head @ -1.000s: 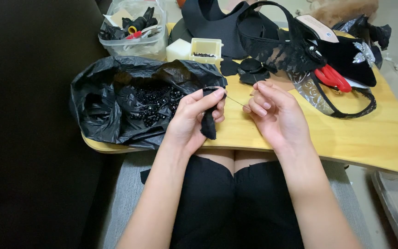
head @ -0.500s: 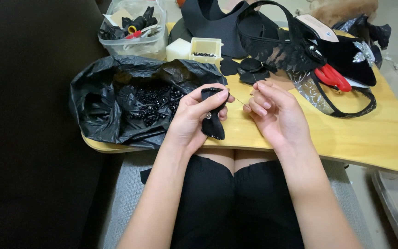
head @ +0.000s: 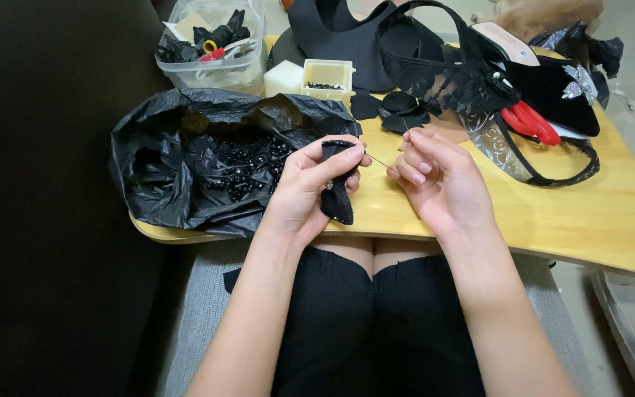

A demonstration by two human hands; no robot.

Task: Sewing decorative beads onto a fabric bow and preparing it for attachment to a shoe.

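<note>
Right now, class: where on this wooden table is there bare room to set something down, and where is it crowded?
Free: the table's right front, between the right hand and the black lace strap. Crowded: the left, under the black plastic bag of beads, and the back, with container, small box and red scissors.

1. A single head-worn camera looks steeply down over the person's lap, close to both forearms.
2. It faces forward across the wooden table point(head: 611, 220), whose far edge reaches the top of the frame.
3. No second view overlaps it.
</note>
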